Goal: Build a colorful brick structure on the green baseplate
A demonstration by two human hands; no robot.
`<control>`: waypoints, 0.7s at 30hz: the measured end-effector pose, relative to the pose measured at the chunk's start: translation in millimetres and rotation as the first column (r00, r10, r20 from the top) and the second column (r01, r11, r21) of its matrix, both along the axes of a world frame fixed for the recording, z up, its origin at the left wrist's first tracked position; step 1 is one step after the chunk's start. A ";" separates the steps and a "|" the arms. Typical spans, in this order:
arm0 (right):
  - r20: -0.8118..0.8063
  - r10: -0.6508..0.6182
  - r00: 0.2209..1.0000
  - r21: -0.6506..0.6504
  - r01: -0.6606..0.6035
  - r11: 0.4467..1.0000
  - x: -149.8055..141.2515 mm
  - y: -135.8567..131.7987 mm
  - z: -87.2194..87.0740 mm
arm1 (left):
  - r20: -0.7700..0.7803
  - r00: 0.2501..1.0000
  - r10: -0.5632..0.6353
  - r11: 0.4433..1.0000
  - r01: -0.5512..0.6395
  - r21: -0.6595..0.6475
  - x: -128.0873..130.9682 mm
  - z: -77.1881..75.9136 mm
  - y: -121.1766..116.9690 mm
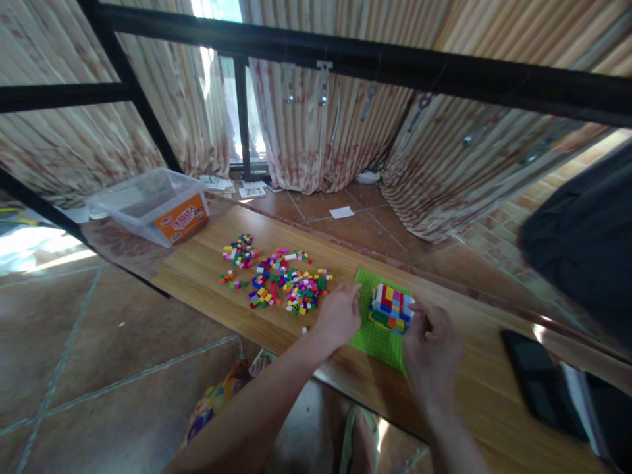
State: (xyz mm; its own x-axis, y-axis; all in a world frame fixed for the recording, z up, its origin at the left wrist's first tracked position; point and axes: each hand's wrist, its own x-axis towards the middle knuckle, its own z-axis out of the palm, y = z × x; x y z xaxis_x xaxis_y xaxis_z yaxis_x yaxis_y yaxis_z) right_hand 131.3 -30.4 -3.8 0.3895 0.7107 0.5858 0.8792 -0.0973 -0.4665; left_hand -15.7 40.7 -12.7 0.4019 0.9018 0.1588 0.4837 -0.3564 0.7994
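Observation:
A green studded baseplate (376, 349) lies on the wooden table, bearing a block of stacked toy bricks (392, 308) in red, blue, white, yellow and green. My right hand (434, 336) is at the right side of this block, fingertips closed against its upper right edge. At the plate's left edge is my left hand (340, 317), its fingers curled together; whatever they may hold is hidden. Left of that hand spreads a pile of loose toy bricks (302, 289) in many colours. One small white brick (305, 329) sits apart near the table's front edge.
A clear plastic bin (143, 204) with an orange label stands at the table's far left. On the right lie a black phone-like slab (538, 378) and another dark object. A black metal rail (365, 56) crosses above, with curtains behind it.

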 end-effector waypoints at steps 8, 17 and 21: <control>-0.140 0.229 0.963 -0.059 -0.239 0.969 -29.9 10.8 -7.7 | 0.514 0.748 0.419 0.907 -0.366 -0.207 -56.4 16.2 52.3; -0.158 0.418 0.895 -0.276 -0.446 0.851 -74.1 21.6 -23.4 | 0.713 0.361 0.602 0.789 -0.410 -0.458 -116.2 35.9 65.9; -0.173 0.442 0.880 -0.265 -0.474 0.840 -88.0 31.9 -23.9 | 0.741 0.267 0.617 0.766 -0.422 -0.485 -131.1 38.0 67.3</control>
State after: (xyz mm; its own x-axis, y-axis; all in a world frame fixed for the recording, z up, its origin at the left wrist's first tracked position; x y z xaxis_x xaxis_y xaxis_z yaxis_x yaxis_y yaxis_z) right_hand 43.3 1.5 -27.7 0.0224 0.9539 0.2994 0.8067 0.1596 -0.5690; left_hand -146.8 108.1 25.4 -0.4111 0.9092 -0.0661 -0.4132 -0.1212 0.9025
